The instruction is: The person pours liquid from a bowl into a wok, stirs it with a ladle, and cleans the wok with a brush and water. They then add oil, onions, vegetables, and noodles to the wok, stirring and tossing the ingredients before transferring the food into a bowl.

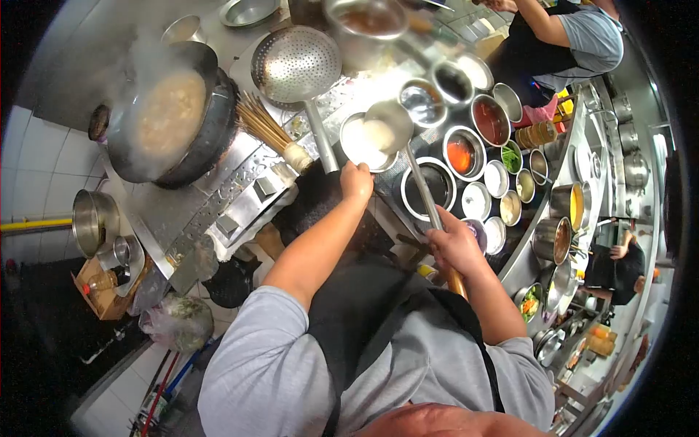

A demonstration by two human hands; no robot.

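Left hand [355,183]: we see it closed on the near rim of the bowl [344,140], which holds white contents. Right hand [457,240]: we record the fingers wrapped around the handle of the ladle [423,182], its head over the bowl. We cannot tell whether ladle and bowl touch. To the left, we observe a steaming wok [120,149]; nearer the bowl, a perforated strainer [296,64] and a bamboo brush [263,125]. Right of the bowl, we note chopped greens [512,159] among the seasoning containers [489,120].
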